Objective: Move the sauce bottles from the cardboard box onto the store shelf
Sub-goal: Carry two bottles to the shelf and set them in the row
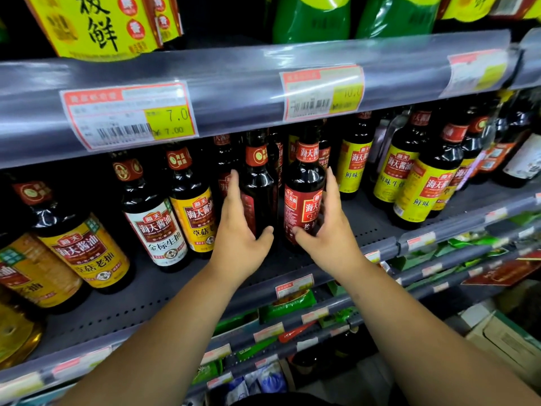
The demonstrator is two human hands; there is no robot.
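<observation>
Two sauce bottles (pixel 304 174) on the shelf (pixel 363 221), dark glass, red labels. Left hand (pixel 238 232) curls round the left bottle (pixel 260 197), right hand (pixel 329 227) round the right bottle (pixel 303 206), loosely, it seems.

The grey perforated metal shelf (pixel 123 315) carries upright glass sauce bottles in rows running back from its front edge. Towards its left end stand dark bottles with orange-yellow labels (pixel 87 253), then a dark bottle with a white label (pixel 159 232) and one with a yellow-orange label (pixel 199 221). At the middle, set back from the front edge, a dark sauce bottle with its label turned aside (pixel 259 194) stands in my left hand (pixel 237 238), just beside a dark sauce bottle with a red label (pixel 304 206) in my right hand (pixel 328 230). Towards the right end stand dark bottles with bright yellow labels (pixel 421 189).
</observation>
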